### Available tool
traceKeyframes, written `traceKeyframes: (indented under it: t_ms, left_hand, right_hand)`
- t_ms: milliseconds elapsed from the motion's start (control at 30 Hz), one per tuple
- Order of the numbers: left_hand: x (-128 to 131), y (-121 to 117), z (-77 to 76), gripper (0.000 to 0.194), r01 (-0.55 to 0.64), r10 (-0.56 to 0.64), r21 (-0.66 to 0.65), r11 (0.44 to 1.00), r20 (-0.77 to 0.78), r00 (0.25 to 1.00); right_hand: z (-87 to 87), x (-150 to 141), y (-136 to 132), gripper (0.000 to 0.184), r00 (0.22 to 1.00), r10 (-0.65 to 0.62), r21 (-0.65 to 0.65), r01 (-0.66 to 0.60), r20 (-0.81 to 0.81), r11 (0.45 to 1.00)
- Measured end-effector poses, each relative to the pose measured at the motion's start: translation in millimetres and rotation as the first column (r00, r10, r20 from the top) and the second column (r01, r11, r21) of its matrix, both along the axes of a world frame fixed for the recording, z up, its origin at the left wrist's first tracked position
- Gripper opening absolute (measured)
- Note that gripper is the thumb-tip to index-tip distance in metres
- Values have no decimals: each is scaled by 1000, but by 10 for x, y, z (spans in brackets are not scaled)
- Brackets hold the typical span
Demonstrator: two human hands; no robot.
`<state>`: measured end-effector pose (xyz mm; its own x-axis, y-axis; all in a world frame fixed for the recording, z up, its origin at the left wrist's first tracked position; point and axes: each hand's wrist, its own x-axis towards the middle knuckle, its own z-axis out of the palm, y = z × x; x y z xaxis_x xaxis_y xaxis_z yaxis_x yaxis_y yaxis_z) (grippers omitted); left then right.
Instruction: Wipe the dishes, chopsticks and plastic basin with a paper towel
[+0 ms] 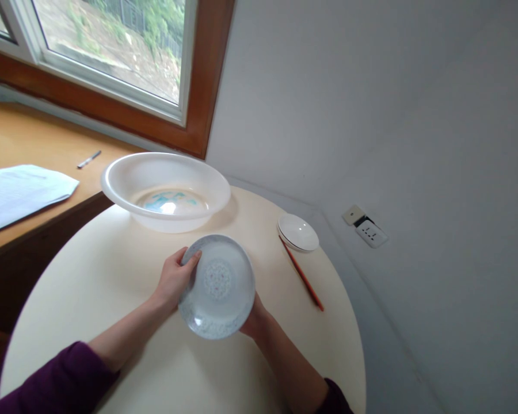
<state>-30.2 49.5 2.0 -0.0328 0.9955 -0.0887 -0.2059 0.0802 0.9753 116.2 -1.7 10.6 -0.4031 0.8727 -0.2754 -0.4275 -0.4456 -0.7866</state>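
Observation:
A round plate (218, 282) with a pale blue patterned rim and a floral centre is held up over the table, its face tilted toward me. My left hand (176, 277) grips its left edge, thumb on the face and the other fingers behind. Against the plate's lower right edge is my right hand (255, 317); its fingers are hidden behind the plate, so its hold cannot be made out. Just beyond the plate stands a large translucent white basin (166, 215) with a blue print on its bottom.
On the round cream table (125, 276), white dishes (299, 232) lie stacked at the right. Red-brown chopsticks (302, 273) lie beside them. A wooden desk (30, 129) with papers (21, 192) and a pen (88, 159) adjoins at left. The wall has a socket (371, 232).

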Motion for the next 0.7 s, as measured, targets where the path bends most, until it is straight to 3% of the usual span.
traceKeyframes:
  t_ms: [133,333,700]
  left_hand:
    - [11,13,-17,41,24,-23,-31,999,10,1000]
    - [25,31,-52,41,30,-31,-70,997,-12,999]
    - [15,46,-41,35,96,-98,-110,989,-8,995]
  right_hand:
    - [5,70,-103,46,999,-8,17,9,-34,1000]
    - [153,188,-283,43,994,-18,25,21,-105,999]
    - [277,343,-77,26,922,-368,-33,366,-124,930]
